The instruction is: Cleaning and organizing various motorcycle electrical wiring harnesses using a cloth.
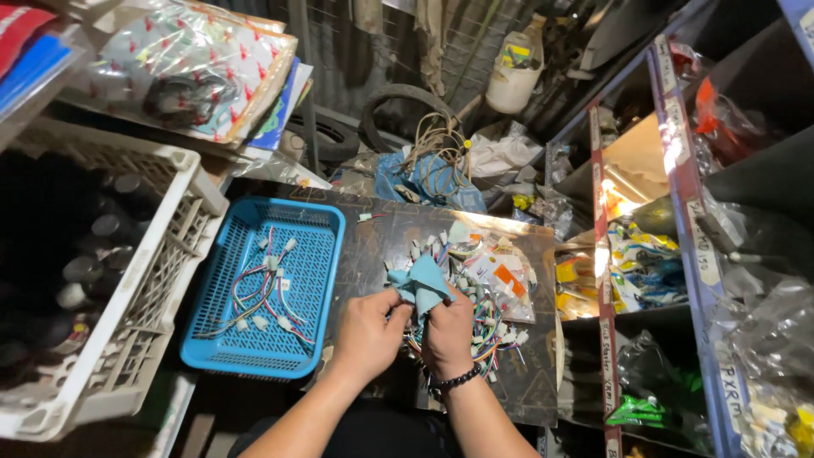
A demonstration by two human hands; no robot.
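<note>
- Left hand [366, 326] pinches the near-left edge of a blue cloth [421, 284], fingers closed on it.
- Right hand [447, 332] grips the cloth from below, closed, amid a wire pile [487, 326] on the dark board [386, 233].
- Blue basket [318, 222], left of the hands, holds more wires [264, 293].
- White crate [174, 216] sits far left.

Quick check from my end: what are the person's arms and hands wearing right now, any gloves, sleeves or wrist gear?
Both hands are bare, no gloves. The left hand and its forearm show no sleeve, watch or band. The right hand has a black bracelet of small dark beads or links around the wrist. Both forearms are uncovered down to the bottom edge of the frame. No rings that I can make out.
</note>
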